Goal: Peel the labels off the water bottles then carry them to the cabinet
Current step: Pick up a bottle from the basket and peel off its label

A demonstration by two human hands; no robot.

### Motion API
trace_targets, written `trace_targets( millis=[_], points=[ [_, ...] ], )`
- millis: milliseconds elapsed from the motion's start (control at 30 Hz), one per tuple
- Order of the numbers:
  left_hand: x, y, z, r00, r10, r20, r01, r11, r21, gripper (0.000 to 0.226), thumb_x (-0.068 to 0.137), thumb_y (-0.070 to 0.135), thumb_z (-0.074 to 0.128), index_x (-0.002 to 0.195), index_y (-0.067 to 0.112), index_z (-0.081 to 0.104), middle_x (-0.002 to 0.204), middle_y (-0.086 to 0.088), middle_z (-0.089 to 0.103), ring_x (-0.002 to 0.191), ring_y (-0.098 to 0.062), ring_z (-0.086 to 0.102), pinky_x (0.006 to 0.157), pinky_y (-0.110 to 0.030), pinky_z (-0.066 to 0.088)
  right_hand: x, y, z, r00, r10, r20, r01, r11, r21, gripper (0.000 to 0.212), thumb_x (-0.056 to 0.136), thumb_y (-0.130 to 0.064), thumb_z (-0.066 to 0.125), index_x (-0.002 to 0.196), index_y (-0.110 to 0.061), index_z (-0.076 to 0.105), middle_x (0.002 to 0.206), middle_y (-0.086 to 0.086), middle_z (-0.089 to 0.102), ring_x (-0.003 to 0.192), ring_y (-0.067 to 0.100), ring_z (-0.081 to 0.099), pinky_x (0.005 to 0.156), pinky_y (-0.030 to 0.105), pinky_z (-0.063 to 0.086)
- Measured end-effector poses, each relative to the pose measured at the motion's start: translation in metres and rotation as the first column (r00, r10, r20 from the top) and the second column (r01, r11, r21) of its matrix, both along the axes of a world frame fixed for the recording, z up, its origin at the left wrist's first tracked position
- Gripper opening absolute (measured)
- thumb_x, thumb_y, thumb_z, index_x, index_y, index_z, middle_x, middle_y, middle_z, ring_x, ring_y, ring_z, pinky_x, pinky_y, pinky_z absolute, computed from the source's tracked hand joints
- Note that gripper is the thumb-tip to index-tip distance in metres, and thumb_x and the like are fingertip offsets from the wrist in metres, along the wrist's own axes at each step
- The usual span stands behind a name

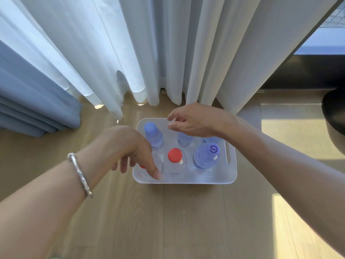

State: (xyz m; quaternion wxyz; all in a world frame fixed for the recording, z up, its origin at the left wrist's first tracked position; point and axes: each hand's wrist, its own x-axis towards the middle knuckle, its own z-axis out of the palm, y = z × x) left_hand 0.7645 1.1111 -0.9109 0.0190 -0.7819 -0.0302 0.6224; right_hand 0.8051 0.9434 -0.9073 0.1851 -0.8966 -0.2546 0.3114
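A white plastic basket (231,176) stands on the wooden floor and holds several upright water bottles. One clear bottle has a red cap (175,155). Two have blue caps, one at the back left (151,130) and one at the right (207,155). My left hand (127,148), a silver bangle on its wrist, hovers over the basket's left front corner with fingers apart, covering another red-capped bottle (142,166). My right hand (194,121) hangs over the back row, fingers loosely curled and empty, hiding part of the bottles beneath it.
White sheer curtains (158,53) hang just behind the basket, with grey-blue drapes (33,101) at the left. A dark round object (334,109) sits at the right edge. Wooden floor (186,221) stretches in front.
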Motion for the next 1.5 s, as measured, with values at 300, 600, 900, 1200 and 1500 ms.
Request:
trace_targets(
  millis=[300,600,900,1200,1500],
  points=[
    [-0.003,-0.009,-0.001,0.987,-0.073,0.145,0.070,0.997,0.030,0.090,0.076,0.060,0.066,0.149,0.027,0.025,0.128,-0.005,0.057,0.090,-0.021,0.070,0.064,-0.027,0.051,0.003,-0.011,0.003,0.994,0.083,-0.069,-0.103,0.926,-0.363,0.040,0.088,-0.057,0.052,0.087,-0.019,0.064,0.087,-0.002,0.064,0.081,0.021,0.058,0.059,0.028,0.040],
    [0.026,-0.048,0.016,0.766,0.016,0.643,0.208,0.940,-0.271,0.048,0.092,0.056,0.042,0.137,0.038,0.044,0.137,0.006,0.052,0.123,-0.019,0.047,0.098,-0.035,0.039,-0.015,-0.018,-0.020,0.946,-0.037,-0.321,-0.198,0.721,-0.665,0.024,0.093,-0.036,0.054,0.096,-0.013,0.059,0.081,0.001,0.053,0.057,0.014,0.048,0.070,0.028,0.043],
    [0.037,-0.062,0.006,0.807,0.157,0.569,0.190,0.844,-0.502,0.064,0.081,0.063,0.058,0.138,0.040,0.041,0.123,0.019,0.055,0.108,-0.006,0.053,0.084,-0.024,0.035,-0.002,-0.034,0.010,0.982,-0.003,-0.188,-0.109,0.805,-0.583,0.017,0.083,-0.036,0.057,0.087,-0.021,0.064,0.058,-0.005,0.053,0.050,0.011,0.048,0.049,0.022,0.035],
    [0.051,-0.050,0.013,0.856,0.390,0.341,0.043,0.602,-0.797,0.105,0.050,0.072,0.070,0.143,0.036,0.035,0.139,0.016,0.049,0.129,-0.001,0.045,0.110,-0.038,0.038,0.019,-0.053,0.094,0.994,-0.098,-0.037,0.079,0.933,-0.352,0.019,0.069,-0.040,0.064,0.069,-0.021,0.063,0.054,-0.007,0.052,0.052,0.019,0.045,0.053,0.023,0.035],
    [0.039,-0.069,0.020,0.739,0.615,0.277,0.107,0.298,-0.949,0.097,0.056,0.043,0.084,0.138,0.026,0.035,0.128,0.006,0.060,0.123,-0.010,0.056,0.104,-0.040,0.044,0.019,-0.061,0.128,0.923,-0.306,0.233,0.299,0.952,0.066,0.054,0.072,-0.044,0.064,0.042,-0.017,0.028,0.036,-0.009,0.018,0.034,0.011,0.017,0.034,0.021,0.019]
  ],
)
